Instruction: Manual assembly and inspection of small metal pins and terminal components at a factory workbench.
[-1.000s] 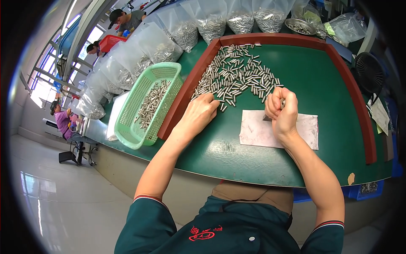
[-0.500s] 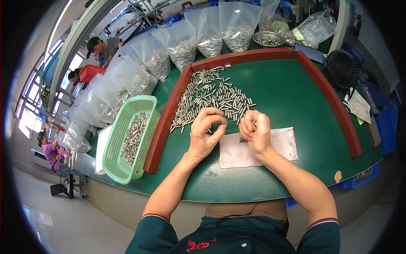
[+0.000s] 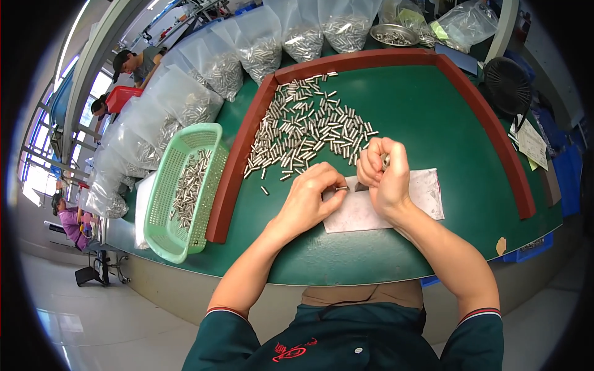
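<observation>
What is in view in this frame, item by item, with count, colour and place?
small metal cylinders: many, silver, heaped on the green table
red raised border: one, around the work area
perforated plastic basket: one, light green, left of the border, holding cylinders
clear plastic bags: several, filled with metal parts, along the far and left edges
white sheet: one, under the hands
black fan: one, right
left hand: fingers pinch one cylinder
right hand: holds a small tool
</observation>
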`<state>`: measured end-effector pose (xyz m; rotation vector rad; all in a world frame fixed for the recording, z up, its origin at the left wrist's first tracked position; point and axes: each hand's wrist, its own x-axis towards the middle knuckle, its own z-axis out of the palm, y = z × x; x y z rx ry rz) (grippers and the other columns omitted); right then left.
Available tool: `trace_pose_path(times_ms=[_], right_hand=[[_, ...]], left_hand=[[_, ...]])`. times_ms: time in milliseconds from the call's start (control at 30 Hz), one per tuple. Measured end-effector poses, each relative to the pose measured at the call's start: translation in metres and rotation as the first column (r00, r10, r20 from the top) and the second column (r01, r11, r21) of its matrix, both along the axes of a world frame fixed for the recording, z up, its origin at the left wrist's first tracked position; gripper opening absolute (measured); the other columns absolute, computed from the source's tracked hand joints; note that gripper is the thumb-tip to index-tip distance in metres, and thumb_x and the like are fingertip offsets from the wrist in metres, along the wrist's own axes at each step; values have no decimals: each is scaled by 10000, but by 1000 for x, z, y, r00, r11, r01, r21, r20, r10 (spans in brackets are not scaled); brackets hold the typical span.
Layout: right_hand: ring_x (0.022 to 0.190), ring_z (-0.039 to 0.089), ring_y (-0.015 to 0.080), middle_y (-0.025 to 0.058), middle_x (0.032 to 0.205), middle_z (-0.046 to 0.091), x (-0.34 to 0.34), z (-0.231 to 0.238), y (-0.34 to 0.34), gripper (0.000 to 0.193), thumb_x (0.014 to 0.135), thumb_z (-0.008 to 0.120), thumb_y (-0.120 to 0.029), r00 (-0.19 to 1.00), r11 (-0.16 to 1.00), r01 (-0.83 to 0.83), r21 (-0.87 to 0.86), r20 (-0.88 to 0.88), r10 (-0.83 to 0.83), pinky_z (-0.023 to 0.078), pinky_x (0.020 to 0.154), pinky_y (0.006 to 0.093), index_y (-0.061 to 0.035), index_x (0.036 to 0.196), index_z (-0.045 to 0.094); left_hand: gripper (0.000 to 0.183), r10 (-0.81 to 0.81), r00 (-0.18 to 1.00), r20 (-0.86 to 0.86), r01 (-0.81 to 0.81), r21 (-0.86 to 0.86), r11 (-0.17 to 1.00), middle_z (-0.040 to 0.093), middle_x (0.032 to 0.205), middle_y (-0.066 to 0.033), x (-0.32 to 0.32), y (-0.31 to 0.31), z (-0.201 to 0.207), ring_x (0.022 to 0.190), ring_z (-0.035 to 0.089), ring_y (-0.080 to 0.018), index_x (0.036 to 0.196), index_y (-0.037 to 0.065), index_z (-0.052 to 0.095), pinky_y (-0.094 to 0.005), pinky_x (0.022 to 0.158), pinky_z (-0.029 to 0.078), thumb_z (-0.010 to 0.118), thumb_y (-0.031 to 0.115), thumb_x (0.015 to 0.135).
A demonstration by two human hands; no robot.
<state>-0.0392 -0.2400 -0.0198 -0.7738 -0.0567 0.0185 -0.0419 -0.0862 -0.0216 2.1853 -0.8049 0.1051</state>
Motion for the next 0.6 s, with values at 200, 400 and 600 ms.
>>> trace_pose_path(times_ms=[200, 400, 600], right_hand=[[369, 180, 61, -10, 416, 257, 1, 3, -4, 327, 822, 288, -208, 999, 998, -29, 56, 22, 28, 143, 355, 225, -88, 518, 283], [368, 173, 56, -13, 415, 249, 3, -7, -4, 307, 807, 294, -192, 991, 993, -99, 59, 101, 93, 130, 361, 229, -90, 517, 274], [377, 168, 65, -19, 415, 237, 2, -8, -3, 333, 815, 295, -233, 991, 992, -112, 60, 74, 107, 143, 372, 237, -99, 510, 273]], left_hand=[[110, 73, 986, -148, -67, 45, 997, 523, 684, -92, -2, -1, -1, 608, 525, -196, 762, -15, 581, -298, 569, 433, 639, 26, 678], [119, 82, 973, -215, -65, 86, 994, 535, 728, -47, 1, 0, -5, 604, 512, -111, 800, -24, 592, -229, 567, 431, 650, 17, 705], [129, 97, 971, -218, -84, 68, 994, 522, 682, -75, 1, -4, -1, 588, 496, -165, 791, -18, 594, -272, 561, 420, 653, 48, 697]])
